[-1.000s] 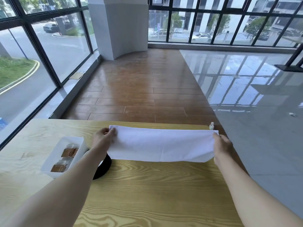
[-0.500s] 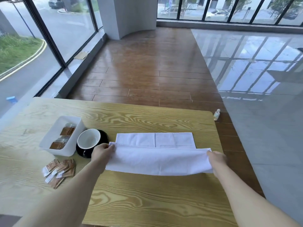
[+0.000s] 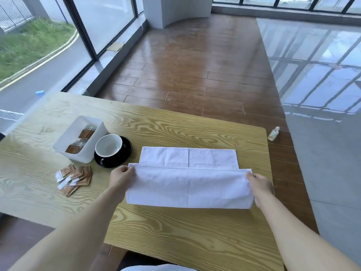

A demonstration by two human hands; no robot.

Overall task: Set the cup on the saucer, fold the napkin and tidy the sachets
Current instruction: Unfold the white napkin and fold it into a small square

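- A white napkin (image 3: 188, 182) is spread on the wooden table (image 3: 175, 231), toward its right half and roughly midway between the far and near edges.
- The near layer of the napkin is doubled over, with a fold along its near side; a narrower strip of a lower layer is left uncovered on the far side, lying flat on the table.
- The upper left corner of the doubled layer is pinched by the left hand (image 3: 121, 178), the fingers being closed on the cloth.
- The upper right corner is pinched in the same way by the right hand (image 3: 258, 185), close to the right edge of the table.
- Both forearms are stretched out from the near edge of the table toward the napkin.
- A white cup (image 3: 108, 145) is seen standing upright on a black saucer (image 3: 125, 155), just left of the napkin's far left corner and apart from it.
- A white tray (image 3: 64, 141) is set against the left side of the saucer, nearer the left edge; brown sachets are held in it.
- A loose heap of sachets (image 3: 73, 178) is left on the table on the near side of the tray, left of the left hand.
- A small clear bottle (image 3: 273, 133) is seen on the floor beyond the far right corner of the table.
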